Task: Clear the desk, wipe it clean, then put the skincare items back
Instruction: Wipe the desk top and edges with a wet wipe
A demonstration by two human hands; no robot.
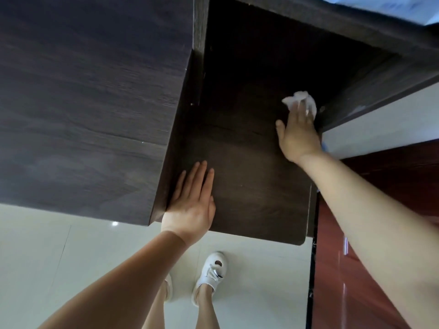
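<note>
Right hand (299,132): fingers straight and spread a little, palm down, pressing a crumpled white tissue (301,100) onto the dark wood tabletop (249,162). The tissue bunches out beyond the fingertips and partly under them. Thumb splayed toward the left hand.

Left hand (192,205): flat, fingers straight and close together, palm resting on the near left part of the same tabletop, heel of the hand at the front edge. It holds nothing. The two hands are well apart.

Just left of the left hand: a raised dark wood block (83,103), taller than the tabletop, its side wall touching the little-finger edge of that hand.

Beyond the right hand: a dark back panel (356,43) meets the tabletop in a corner; the tissue lies near that corner. A pale dusty mark shows on the panel's edge to the right of the tissue.

Right of the right forearm: a glossy reddish-brown cabinet front (356,257).

Below both arms: pale tiled floor (47,257), and the person's legs in white shoes (212,269).

No skincare items in view.
</note>
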